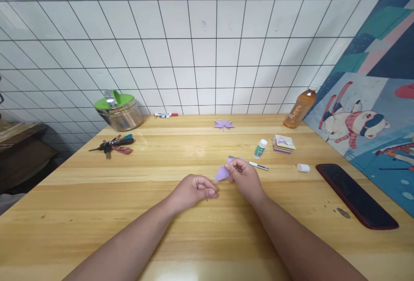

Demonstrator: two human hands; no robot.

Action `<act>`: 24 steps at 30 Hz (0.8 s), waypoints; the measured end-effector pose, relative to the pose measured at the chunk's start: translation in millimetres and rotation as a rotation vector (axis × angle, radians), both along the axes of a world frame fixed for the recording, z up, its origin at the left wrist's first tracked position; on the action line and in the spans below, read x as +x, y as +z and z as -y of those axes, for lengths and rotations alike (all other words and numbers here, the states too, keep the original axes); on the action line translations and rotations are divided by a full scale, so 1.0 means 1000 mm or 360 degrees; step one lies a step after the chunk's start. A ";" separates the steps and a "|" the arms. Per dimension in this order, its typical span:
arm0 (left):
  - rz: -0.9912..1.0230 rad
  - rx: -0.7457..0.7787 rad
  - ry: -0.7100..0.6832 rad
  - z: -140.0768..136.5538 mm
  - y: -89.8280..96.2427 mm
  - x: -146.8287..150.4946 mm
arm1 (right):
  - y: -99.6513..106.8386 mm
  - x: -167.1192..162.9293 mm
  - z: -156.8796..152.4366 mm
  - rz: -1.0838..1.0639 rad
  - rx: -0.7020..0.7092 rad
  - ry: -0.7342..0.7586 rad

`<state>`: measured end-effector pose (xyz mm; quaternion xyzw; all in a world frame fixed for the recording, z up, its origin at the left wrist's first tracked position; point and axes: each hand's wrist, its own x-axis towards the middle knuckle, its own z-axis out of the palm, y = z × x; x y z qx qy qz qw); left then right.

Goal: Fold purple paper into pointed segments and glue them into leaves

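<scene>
My right hand [244, 178] pinches a folded piece of purple paper [221, 173] between thumb and fingers, above the middle of the table. One pointed end of the paper sticks out to the left, and a bit shows behind the fingers. Just left of it, my left hand [197, 191] is closed, thumb against fingertips; whether anything small is between them I cannot make out. A slim white and grey cutter or pen [257, 165] lies behind my right hand, partly hidden by it. Farther back on the table rests a purple folded-paper leaf shape [224, 124].
Right of my hands are a glue stick [260, 148], its white cap [303, 167], a stack of coloured paper [283, 144], a bottle [300, 106] and a dark phone [357, 197]. Keys [115, 145], a green-lidded steel pot [120, 110] and a marker [166, 114] lie left.
</scene>
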<state>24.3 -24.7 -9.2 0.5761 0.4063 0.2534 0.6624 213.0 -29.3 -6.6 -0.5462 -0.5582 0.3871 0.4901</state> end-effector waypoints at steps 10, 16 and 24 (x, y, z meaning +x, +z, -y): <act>0.0013 0.0129 0.0173 -0.002 0.001 0.002 | 0.002 -0.008 0.005 0.0083 -0.0038 0.0163; -0.0043 0.0165 0.0083 0.002 -0.001 0.006 | 0.000 -0.015 0.008 0.0080 0.0026 0.0229; 0.0118 -0.0031 0.0227 -0.005 0.001 0.003 | -0.001 -0.013 0.011 0.0393 0.0313 0.0226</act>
